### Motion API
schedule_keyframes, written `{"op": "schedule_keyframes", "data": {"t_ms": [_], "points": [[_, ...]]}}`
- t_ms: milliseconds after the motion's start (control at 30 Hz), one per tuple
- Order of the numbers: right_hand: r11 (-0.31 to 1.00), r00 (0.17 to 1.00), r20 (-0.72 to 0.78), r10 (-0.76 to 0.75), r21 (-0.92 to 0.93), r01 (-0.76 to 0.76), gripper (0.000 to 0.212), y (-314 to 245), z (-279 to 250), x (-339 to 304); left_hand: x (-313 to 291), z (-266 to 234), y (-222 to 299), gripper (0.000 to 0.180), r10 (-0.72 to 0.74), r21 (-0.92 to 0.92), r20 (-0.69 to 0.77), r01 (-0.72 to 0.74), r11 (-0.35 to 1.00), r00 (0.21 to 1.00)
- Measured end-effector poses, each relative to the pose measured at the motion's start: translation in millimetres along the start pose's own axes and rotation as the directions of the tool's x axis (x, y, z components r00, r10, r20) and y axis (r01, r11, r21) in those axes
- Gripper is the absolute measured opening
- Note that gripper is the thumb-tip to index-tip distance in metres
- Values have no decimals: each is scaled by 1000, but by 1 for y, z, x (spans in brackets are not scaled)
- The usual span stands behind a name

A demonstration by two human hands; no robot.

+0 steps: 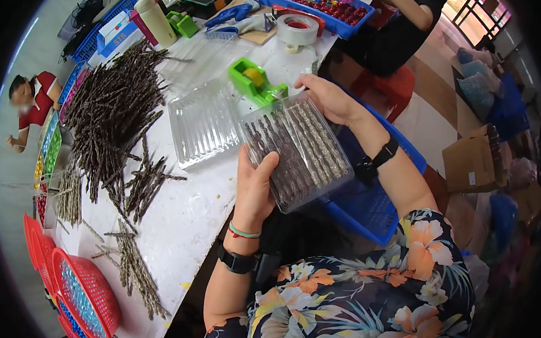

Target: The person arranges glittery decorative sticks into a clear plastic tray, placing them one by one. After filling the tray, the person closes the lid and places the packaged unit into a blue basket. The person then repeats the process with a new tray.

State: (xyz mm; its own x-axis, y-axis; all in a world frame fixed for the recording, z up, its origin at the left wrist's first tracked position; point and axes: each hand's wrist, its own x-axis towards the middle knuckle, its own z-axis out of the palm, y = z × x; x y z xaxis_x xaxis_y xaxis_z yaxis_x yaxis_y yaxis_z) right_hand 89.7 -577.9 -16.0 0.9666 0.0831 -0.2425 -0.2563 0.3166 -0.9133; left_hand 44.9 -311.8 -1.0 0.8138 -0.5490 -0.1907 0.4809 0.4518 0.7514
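Observation:
Between my two hands is a clear plastic box point(297, 150), tilted over the table's edge. Inside lie twisted, beaded-looking sticks in rows, dark brown on the left and pale silvery on the right. My left hand point(253, 185) grips its near left side, thumb across the top. At the far right corner, my right hand point(331, 100) is closed around the edge, with part of its fingers hidden. Beside the box, an empty clear ribbed tray point(203, 125) rests on the table. A green tape dispenser point(254, 82) with yellow tape stands just beyond.
Dark sticks point(111, 109) form a big heap on the white table point(189, 233); pale sticks point(136, 271) lie nearer. Red baskets point(89, 292) of beads line the left edge. A blue crate point(369, 207) sits below the box. Other people point(403, 18) work across the table.

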Motion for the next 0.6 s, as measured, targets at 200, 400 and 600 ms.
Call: {"op": "schedule_keyframes", "data": {"t_ms": [200,400,600], "points": [[1000,997,-75,-2,21,4,30,-16,28,-5,-7,2,-12,50,-3,2,17,3,1000,1000],[996,999,-18,34,-81,-35,33,-10,34,-7,-11,6,-20,50,21,-2,-26,-21,1000,999],[907,991,82,-107,-400,131,43,-19,38,0,-11,2,-16,50,12,-6,-43,-12,1000,999]]}}
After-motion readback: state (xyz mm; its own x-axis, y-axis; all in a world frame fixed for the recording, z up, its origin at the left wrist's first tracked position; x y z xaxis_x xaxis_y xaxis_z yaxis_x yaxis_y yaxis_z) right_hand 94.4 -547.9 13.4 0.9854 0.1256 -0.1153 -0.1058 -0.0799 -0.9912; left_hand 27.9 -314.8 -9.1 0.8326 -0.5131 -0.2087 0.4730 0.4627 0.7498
